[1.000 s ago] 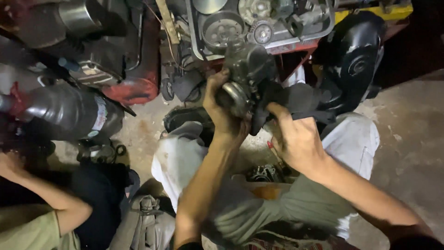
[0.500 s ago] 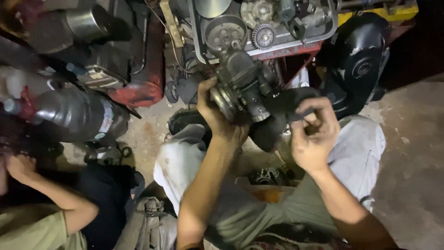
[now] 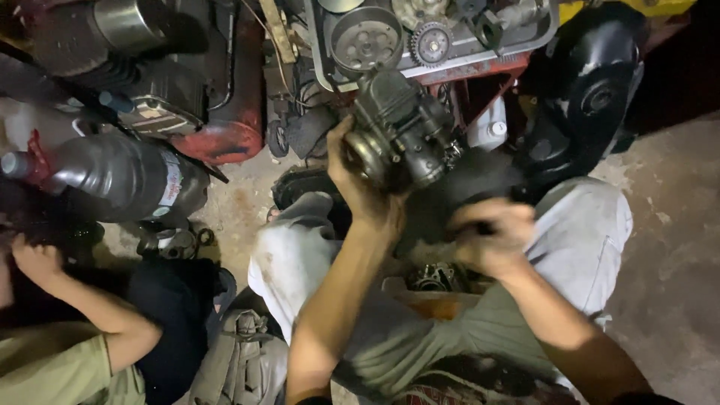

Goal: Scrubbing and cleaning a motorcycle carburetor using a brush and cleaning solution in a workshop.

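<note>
The left hand [image 3: 364, 196] was wrapped around a greasy metal engine part [image 3: 401, 131], fingers curled over its near side and thumb up along its left edge, holding it raised above the knees in pale trousers [image 3: 581, 232]. The part sat in the upper middle of the view, just below a grey tray [image 3: 544, 34] that held a round pulley [image 3: 366, 39] and a small gear [image 3: 431, 43]. The right hand [image 3: 491, 236] was lower and to the right, blurred, fingers bent inward; I could not tell whether it gripped anything, though a dark blurred shape lay just above it. It was near the part but apart from it. A black rounded cover [image 3: 592, 94] stood behind the right knee. To the left lay a dark plastic bottle [image 3: 120, 176] on its side, with a red tank [image 3: 232, 112] beyond it. At the lower left, another person's arm [image 3: 82, 300] in a green sleeve reached toward the bottle's side of the floor [image 3: 675, 247]
</note>
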